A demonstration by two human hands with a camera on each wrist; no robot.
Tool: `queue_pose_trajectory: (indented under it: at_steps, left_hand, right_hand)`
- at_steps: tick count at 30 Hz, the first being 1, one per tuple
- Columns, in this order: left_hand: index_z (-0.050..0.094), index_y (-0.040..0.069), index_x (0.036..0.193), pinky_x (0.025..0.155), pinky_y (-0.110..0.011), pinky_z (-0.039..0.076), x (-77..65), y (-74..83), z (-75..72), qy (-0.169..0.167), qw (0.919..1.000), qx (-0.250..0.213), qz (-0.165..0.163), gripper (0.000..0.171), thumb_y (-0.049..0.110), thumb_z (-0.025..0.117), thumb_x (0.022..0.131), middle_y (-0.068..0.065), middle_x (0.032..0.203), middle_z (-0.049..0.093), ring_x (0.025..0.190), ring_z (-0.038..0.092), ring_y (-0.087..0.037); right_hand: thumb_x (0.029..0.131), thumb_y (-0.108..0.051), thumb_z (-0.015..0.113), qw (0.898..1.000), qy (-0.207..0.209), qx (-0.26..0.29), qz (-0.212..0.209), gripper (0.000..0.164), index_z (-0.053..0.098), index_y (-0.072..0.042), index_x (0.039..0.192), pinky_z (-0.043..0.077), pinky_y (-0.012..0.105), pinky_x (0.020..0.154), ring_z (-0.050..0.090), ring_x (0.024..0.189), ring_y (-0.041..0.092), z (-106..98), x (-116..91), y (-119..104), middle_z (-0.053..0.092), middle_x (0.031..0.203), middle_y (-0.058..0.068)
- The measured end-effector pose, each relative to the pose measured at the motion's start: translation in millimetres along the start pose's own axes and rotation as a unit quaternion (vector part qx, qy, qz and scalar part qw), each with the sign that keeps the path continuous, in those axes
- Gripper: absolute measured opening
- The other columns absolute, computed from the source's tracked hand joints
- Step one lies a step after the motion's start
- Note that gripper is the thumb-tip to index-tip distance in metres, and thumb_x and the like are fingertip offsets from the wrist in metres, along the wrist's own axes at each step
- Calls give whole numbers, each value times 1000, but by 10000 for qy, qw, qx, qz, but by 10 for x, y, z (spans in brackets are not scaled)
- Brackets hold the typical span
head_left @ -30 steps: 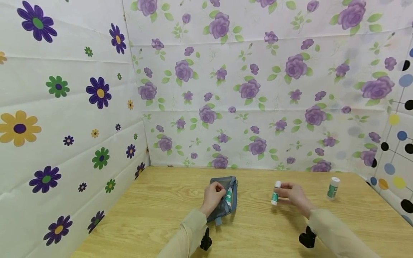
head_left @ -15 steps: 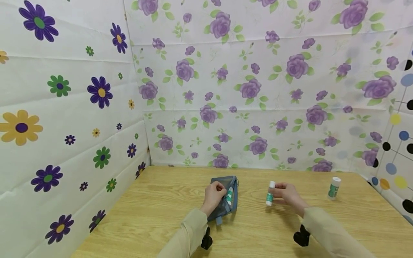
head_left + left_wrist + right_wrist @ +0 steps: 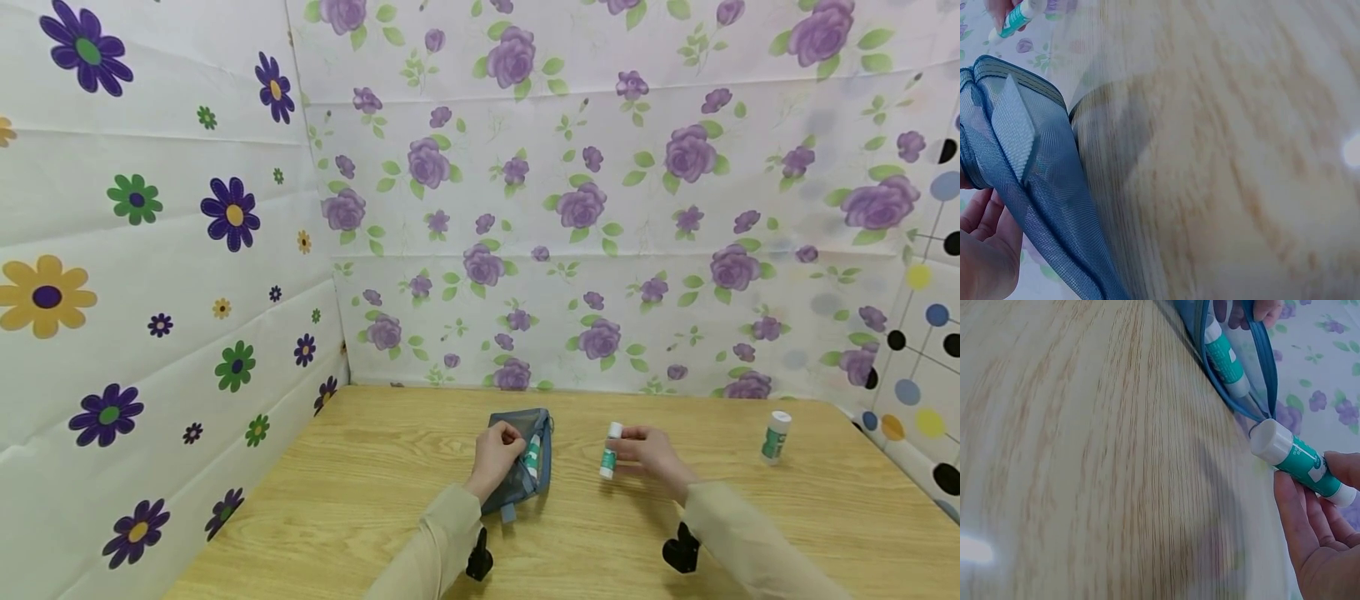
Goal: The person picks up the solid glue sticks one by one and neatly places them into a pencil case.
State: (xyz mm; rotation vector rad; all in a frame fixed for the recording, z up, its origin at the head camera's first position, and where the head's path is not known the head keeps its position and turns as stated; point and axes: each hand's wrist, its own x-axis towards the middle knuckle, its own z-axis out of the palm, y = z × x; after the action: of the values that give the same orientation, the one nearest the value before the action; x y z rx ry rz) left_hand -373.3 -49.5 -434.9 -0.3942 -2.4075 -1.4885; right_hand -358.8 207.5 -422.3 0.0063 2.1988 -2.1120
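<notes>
A blue-grey mesh zipper pouch (image 3: 513,418) lies on the table with its mouth facing right. My left hand (image 3: 495,460) pinches the upper edge of the pouch's opening. Inside sits a glue stick (image 3: 1225,359) with a green label and white ends, seen through the gaping mouth in the right wrist view. Between thumb and fingers, my right hand (image 3: 654,455) holds a second glue stick (image 3: 610,452), slightly tilted and a short way right of the pouch. In the right wrist view, its broad white end points toward the opening.
A thicker glue stick (image 3: 776,438) stands upright on the wooden table (image 3: 360,475) at the far right. Floral sheets (image 3: 480,325) form walls behind and at the left, and a dotted sheet (image 3: 915,392) hangs at the right.
My right hand has moved left with the glue stick, closer to the pouch mouth. My left hand and the pouch have stayed in place.
</notes>
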Motion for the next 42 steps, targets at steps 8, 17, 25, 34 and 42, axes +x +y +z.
queue_pose_trajectory:
  at_steps: [8, 17, 25, 34, 42]
  left_hand:
    - [59, -1, 81, 54, -27, 40, 7, 5, -2, -25, 10000, -28, 5, 5, 4, 57, 81, 0, 70, 51, 61, 46, -13]
    - [59, -1, 82, 53, -27, 40, 7, 4, -4, -31, 10000, -33, -53, 5, 3, 57, 82, -1, 71, 51, 61, 46, -12]
    - [59, 0, 82, 53, -28, 40, -1, -10, -4, -39, 10000, -78, -33, 3, 3, 57, 81, -2, 71, 51, 60, 46, -13]
    - [59, 0, 82, 54, -28, 40, -15, 6, -5, -46, 9999, -72, -123, 3, 3, 58, 81, -1, 71, 51, 61, 46, -14]
    - [59, 0, 82, 54, -28, 40, -15, 24, -4, -24, 9999, -70, -75, 3, 3, 58, 81, -2, 71, 51, 61, 46, -14]
  right_hand:
    - [87, -8, 60, 9999, 10, 103, -25, 44, 39, 14, 118, 42, 47, 82, 57, 91, 33, 72, 9, -6, 51, 105, 22]
    - [86, -7, 60, 10000, 13, 52, -6, 45, 39, 16, 118, 45, 45, 78, 58, 88, 34, 178, -14, -29, 53, 103, 23]
    - [86, -8, 61, 9999, 7, 134, 28, 44, 42, 14, 119, 43, 47, 80, 57, 90, 34, 339, 10, -26, 54, 103, 22]
    - [86, -8, 61, 9996, -39, 278, 29, 40, 43, 12, 116, 42, 48, 82, 55, 94, 37, 484, 47, -42, 51, 104, 22]
    - [85, -6, 61, 9995, -76, 291, -28, 35, 46, 12, 111, 42, 49, 81, 55, 93, 38, 618, 71, -57, 53, 102, 22]
